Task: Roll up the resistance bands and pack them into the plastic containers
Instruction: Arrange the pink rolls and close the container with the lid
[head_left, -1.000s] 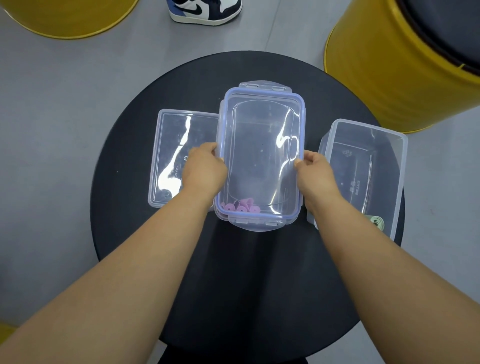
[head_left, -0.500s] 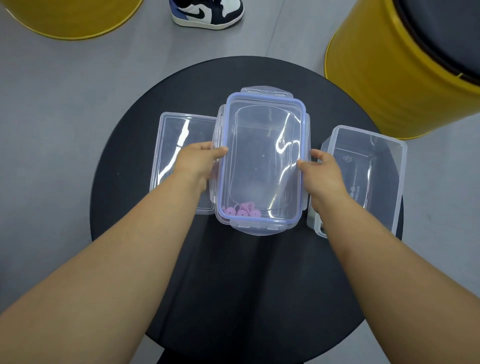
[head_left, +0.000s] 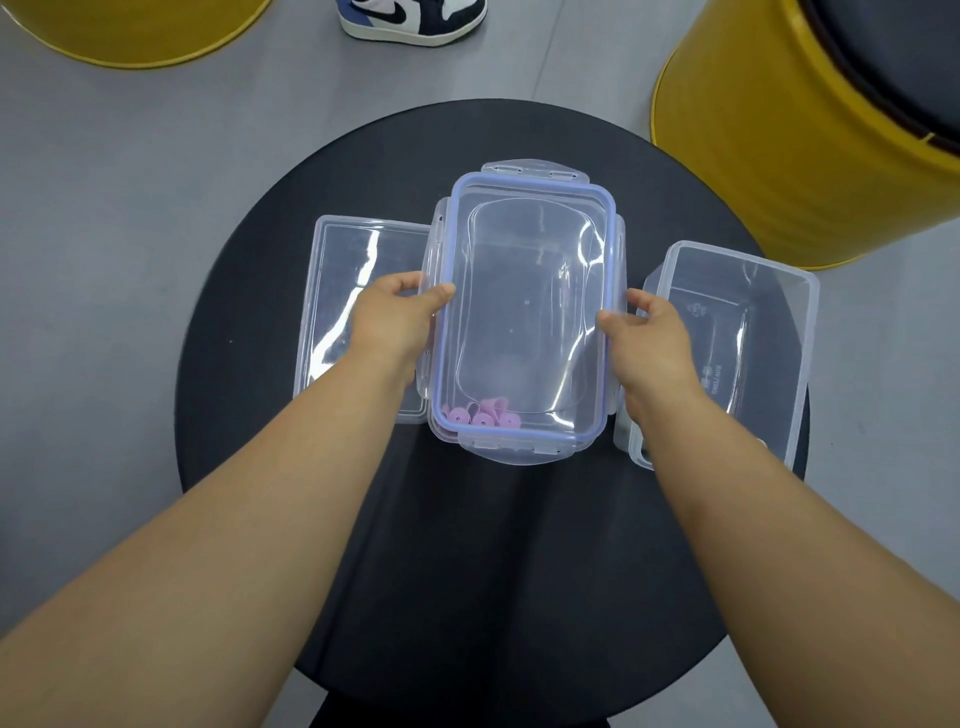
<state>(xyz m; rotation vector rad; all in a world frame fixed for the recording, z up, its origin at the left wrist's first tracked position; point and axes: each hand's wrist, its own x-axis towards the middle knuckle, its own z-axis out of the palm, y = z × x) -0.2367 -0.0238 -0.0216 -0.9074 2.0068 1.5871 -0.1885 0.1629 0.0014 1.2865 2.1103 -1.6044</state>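
Clear plastic everywhere on this little round black table lol. Middle tub sits dead centre with its blue-rimmed lid laid on top. Through the lid you can see the pink rolled bands bunched at the near end of that tub, right against the wall closest to the person. Left hand is pinching the lid's left edge, thumb on top of the blue rim and fingers curled over the side flap. Right hand is doing the same on the right edge, thumb on the rim, fingers wrapped round the flap there. Can't tell if any of the clips are actually snapped down. Left tub lies flat just beside the middle one, partly under the left wrist, and honestly it could be a lid, hard to say. Right tub is open and sits just beside the right hand, near the table's edge. Grey floor around it, a yellow drum at the back right, another one top left, and a sneaker poking in at the top.
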